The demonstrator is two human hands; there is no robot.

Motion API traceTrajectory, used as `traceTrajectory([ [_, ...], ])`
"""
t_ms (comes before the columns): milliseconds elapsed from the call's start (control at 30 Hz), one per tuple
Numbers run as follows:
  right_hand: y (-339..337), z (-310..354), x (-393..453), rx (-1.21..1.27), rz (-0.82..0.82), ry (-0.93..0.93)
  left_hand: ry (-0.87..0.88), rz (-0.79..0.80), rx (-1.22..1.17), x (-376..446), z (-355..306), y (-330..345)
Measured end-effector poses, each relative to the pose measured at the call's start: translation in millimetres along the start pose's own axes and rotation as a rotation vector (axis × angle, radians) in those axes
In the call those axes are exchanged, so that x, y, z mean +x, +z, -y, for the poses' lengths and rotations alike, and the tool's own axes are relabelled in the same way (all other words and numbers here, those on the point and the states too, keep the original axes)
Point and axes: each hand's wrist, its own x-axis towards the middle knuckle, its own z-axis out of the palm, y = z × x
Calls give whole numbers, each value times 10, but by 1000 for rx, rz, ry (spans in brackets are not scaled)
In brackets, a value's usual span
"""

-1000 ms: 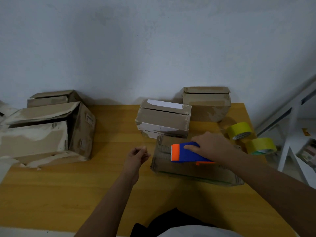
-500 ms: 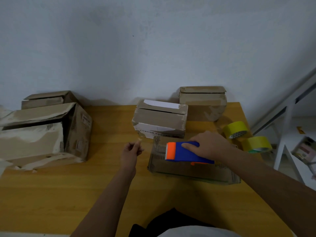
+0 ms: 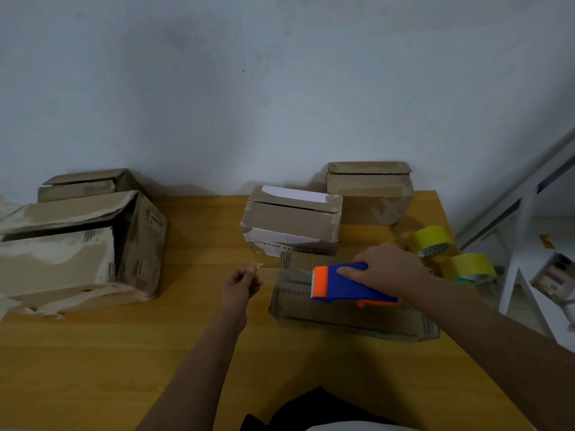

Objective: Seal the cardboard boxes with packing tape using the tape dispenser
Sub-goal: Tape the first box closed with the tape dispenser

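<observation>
Head view: at the far left of the desk point(image 3: 93, 353), a large torn box point(image 3: 81, 253) is seen on its side, with a smaller box point(image 3: 84, 185) behind it. Toward the middle, the left hand point(image 3: 241, 283) is held above the desk with thumb and fingertips pinched on the free end of a clear tape strip point(image 3: 273, 269). The strip is stretched rightward to the toothed edge of the tape dispenser point(image 3: 345, 286), which is gripped by the right hand point(image 3: 385, 270) and rested on the flat box point(image 3: 351, 309). The flat box's long axis is laid left to right, in line with the strip, so the tape is judged ready to be pressed along it. The box's left end is nearer the left hand. Two yellow tape rolls point(image 3: 451, 253) are seen at the right.
</observation>
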Motion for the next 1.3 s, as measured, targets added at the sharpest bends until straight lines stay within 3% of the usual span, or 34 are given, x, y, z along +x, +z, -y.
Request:
traceTrajectory([
  [167,38,12,45,-9,-24,31,-91,32,-30,71,46,-2],
  [300,45,42,103,-23,-14,36,-98,-19,48,103,105,42],
  [433,80,61,138,-34,-7,30,-124,34,121,90,227,108],
  [600,150,54,163,-29,-18,71,-143,101,340,99,300,243],
  [767,175,56,172,-36,-34,90,-271,158,555,135,309,195],
  [900,155,45,196,-23,-32,83,-3,181,583,51,-14,240],
  [967,146,29,220,-15,-39,80,53,391,557,-58,-145,235],
  [1033,140,15,228,2,-18,86,2,628,525,-187,-137,237],
  [1133,145,24,211,19,-18,79,-5,719,539,-238,2,166],
  [1200,136,26,192,12,-27,68,98,724,739,-186,50,72],
  [1300,114,22,176,-2,-28,57,539,658,1229,-110,41,52],
])
